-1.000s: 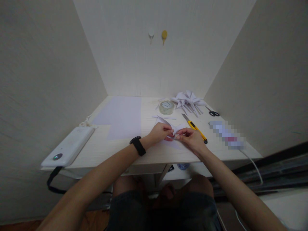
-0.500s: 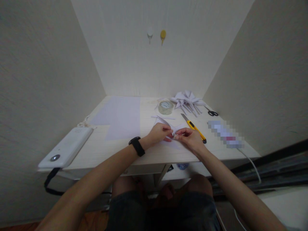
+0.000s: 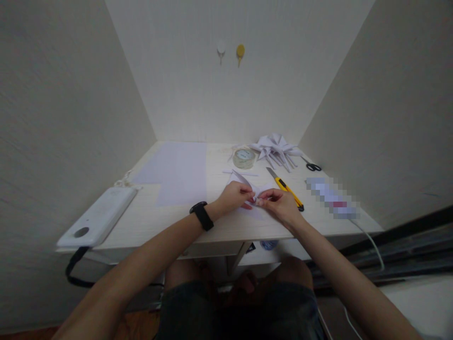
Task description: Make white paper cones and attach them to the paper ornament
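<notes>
I am pinching a small folded white paper piece [image 3: 255, 191] between my left hand [image 3: 233, 194] and right hand [image 3: 279, 202], fingertips closed on it. It is hovering just above the pale wooden desk [image 3: 184, 215] (a yellow utility knife [image 3: 286, 188] is lying just beside my right hand).

No text, label or number is legible on anything here.

Yellow utility knife [image 3: 285, 188] lies just right of the fingers, roll of clear tape [image 3: 244, 157] beyond them, folded white paper pile [image 3: 276, 147] and scissors [image 3: 313, 165] farther right. Large white sheet [image 3: 177, 171] and white power bank [image 3: 97, 218] sit left (bank well apart). Two wall hooks [image 3: 230, 51] far beyond them.
</notes>
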Available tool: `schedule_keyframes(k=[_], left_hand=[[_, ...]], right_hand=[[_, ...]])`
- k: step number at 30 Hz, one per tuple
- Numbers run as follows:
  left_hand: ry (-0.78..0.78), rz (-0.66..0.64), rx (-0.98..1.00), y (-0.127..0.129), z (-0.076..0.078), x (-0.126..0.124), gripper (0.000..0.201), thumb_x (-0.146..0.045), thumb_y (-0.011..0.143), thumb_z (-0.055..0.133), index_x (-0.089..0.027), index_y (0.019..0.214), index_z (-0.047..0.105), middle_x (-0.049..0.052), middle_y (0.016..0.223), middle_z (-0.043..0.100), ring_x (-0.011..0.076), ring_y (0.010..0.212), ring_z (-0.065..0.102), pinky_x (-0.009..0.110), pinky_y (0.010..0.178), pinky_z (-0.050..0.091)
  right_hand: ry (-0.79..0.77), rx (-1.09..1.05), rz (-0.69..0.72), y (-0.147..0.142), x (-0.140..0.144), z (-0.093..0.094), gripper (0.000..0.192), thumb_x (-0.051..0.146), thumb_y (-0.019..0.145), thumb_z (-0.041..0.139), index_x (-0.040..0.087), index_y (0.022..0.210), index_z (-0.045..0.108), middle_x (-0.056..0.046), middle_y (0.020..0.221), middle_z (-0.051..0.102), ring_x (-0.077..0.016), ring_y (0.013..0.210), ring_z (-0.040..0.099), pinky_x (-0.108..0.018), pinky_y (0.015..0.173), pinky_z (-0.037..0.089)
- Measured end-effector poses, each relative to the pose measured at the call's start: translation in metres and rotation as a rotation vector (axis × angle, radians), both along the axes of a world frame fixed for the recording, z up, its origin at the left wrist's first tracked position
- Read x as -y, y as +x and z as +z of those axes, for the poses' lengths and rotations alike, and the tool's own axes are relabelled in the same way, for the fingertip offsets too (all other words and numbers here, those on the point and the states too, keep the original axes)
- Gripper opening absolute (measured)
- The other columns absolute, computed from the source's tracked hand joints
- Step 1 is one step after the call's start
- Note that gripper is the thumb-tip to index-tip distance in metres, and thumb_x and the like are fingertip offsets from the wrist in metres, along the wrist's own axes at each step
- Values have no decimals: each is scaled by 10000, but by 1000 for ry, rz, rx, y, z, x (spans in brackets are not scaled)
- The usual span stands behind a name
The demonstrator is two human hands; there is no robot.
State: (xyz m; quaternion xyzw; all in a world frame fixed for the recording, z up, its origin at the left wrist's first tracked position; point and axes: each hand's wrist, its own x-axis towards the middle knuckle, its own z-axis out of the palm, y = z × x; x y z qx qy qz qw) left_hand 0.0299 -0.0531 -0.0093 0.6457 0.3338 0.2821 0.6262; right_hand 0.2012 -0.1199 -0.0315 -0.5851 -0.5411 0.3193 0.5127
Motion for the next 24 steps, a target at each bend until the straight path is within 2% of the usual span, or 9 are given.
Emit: schedule_keyframes(k=[8,15,24], left_hand=[[119,-36,-52,-1,-5,-1,273,-83,800,631,-118,534,582,-13,557,570,89,558,618,201,543,587],[145,-18,-91,-1,-7,0,238,-113,800,609,-124,563,606,-12,575,610,105,591,640,210,565,583],[300,-48,-164,-1,-10,1,247,-139,802,586,-129,556,604,-22,559,583,86,545,610,177,533,559]], right_hand=[[-29,49,4,-2,1,3,328,455,558,849,186,703,727,-44,665,707,-164,578,549,-306,567,404],[-32,90,26,-1,0,1,315,432,552,842,178,698,726,-43,669,713,-162,584,559,-303,579,416],[-24,23,31,1,-2,-1,323,444,554,842,175,675,711,-43,649,707,-153,568,563,-292,573,435]])
